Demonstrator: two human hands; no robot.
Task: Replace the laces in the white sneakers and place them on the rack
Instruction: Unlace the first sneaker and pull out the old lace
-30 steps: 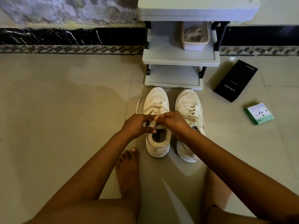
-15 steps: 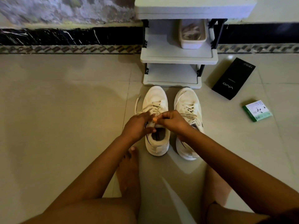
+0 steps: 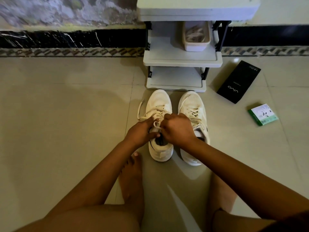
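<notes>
Directly beneath the hands, the left white sneaker (image 3: 158,124) is set on the tiled floor (image 3: 66,131), its lace (image 3: 156,124) pinched between the left hand (image 3: 141,133) and the curled right hand (image 3: 178,129) above the tongue. Touching the right hand's far side, the second sneaker (image 3: 194,114) is seen fully laced. Beyond both hands, just past the toes, the rack (image 3: 180,62) is stood, its shelves bare except for a small tub (image 3: 196,42).
</notes>
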